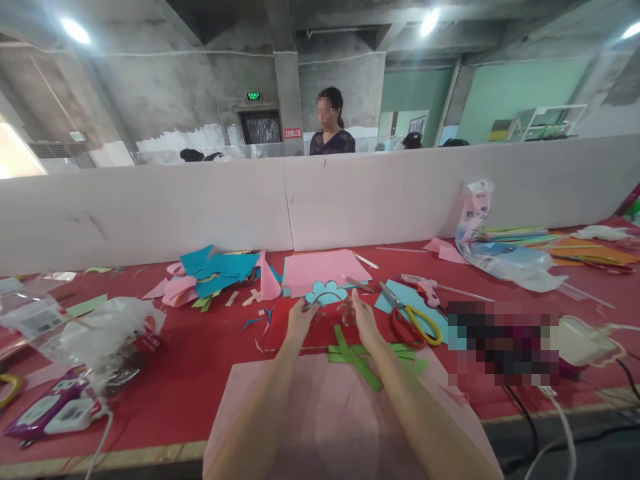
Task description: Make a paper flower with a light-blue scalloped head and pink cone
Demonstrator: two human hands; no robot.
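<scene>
From the head camera, the left hand (301, 319) and the right hand (363, 313) reach out side by side, a little apart, to the light-blue scalloped paper cutout (326, 292); it sits at the near edge of the flat pink paper sheet (325, 270), just above the red paper sheet (295, 337). The left hand's fingertips seem pinched on the cutout's left end, probably to steady it; the right hand's fingers are blurred at its right end, so I cannot tell whether they grip or only touch. The crossed green paper strips (356, 357) lie just under the right wrist, and the yellow-and-red-handled scissors (415, 325) and the pale hot-glue gun (425, 287) lie beside that hand, all likely kept within easy reach; the blue and pink paper scraps (220, 272) are pushed off to the left. Everything rests on the red-covered bench (200, 360), backed by the white partition board (400, 193); a person stands beyond it.
</scene>
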